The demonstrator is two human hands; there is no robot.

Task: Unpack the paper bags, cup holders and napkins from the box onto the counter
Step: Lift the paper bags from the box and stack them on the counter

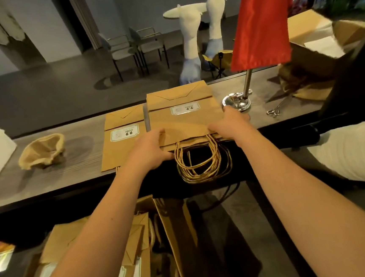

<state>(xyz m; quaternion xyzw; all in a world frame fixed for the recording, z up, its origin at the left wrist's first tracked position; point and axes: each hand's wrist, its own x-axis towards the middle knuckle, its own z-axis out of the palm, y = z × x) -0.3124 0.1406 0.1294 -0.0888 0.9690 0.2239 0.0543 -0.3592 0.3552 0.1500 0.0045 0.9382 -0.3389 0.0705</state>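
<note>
Bags (184,120), flat kraft stack w/ twisted-cord handles, on tabletop (73,161); left hand (149,148) & right hand (228,123) both grip it.

Box (177,238) cut by bottom edge, top-right cardboard (313,27) blurred

Matt brown kraft-paper bags (184,116) with twisted paper-cord handles (203,163), grey wood-grain counter top (80,165), glossy chromed metal flag base (236,101), red satin-sheen cloth flag (261,21), rough tan pulp cup holder (42,154), brown corrugated cardboard box (181,237)
</note>
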